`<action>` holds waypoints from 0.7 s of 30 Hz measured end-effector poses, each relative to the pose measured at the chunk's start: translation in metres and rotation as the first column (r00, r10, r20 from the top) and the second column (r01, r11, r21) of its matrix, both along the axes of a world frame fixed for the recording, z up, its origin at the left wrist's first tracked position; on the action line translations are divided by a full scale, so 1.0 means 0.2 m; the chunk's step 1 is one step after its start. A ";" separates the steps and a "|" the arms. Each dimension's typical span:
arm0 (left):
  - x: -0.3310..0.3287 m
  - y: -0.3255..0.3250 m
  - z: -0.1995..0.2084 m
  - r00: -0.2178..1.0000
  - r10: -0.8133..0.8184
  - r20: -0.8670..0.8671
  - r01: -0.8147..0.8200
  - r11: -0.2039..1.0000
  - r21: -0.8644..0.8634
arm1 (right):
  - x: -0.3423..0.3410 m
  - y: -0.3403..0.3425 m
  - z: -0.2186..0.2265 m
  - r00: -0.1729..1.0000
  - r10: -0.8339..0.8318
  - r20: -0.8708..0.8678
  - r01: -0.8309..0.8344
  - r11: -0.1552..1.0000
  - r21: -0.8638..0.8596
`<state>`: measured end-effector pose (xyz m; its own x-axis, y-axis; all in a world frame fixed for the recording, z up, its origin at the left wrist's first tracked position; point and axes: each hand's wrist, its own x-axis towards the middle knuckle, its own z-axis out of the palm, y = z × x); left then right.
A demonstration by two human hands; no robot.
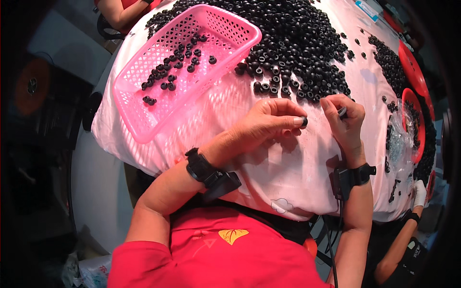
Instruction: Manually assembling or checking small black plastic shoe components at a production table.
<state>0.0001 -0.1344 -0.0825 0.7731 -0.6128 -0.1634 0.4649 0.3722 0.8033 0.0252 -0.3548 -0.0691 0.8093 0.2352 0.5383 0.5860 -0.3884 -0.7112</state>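
Note:
My left hand is closed, pinching a small round black piece between thumb and fingertips. To its right, a little apart, my right hand is raised with its fingers curled. A small pale grey thing shows between those fingers, its kind too small to make out. Just beyond both hands lies a large heap of small black round pieces, several with a hollow, ring-like end facing up. Left of the heap a pink perforated plastic basket holds several black pieces scattered on its bottom.
A pale pink cloth covers the table. Red plates, a clear plastic bag and more black pieces line the right side. Another person's white-gloved hand is at the lower right; another person's arm is at the top left.

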 end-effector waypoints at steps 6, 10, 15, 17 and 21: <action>0.00 -0.02 -0.03 1.000 0.012 -0.005 -0.013 1.000 -0.017 | 0.00 -0.02 -0.01 0.998 0.043 0.038 -0.043 0.999 -0.020; 0.00 -0.01 -0.03 1.000 0.017 -0.017 -0.017 1.000 -0.014 | 0.00 -0.01 0.01 0.994 0.083 0.066 -0.082 0.996 -0.022; 0.01 -0.01 -0.04 1.000 0.020 -0.008 -0.021 0.999 -0.036 | 0.00 -0.01 0.01 0.991 0.095 0.098 -0.093 0.995 -0.027; 0.01 -0.02 -0.04 1.000 0.015 -0.010 -0.016 0.999 -0.051 | 0.00 -0.01 0.00 0.988 0.098 0.116 -0.096 0.995 -0.029; 0.00 0.00 -0.04 1.000 -0.004 -0.017 0.004 0.999 -0.037 | -0.01 -0.01 0.00 0.998 0.062 0.013 -0.061 0.996 -0.064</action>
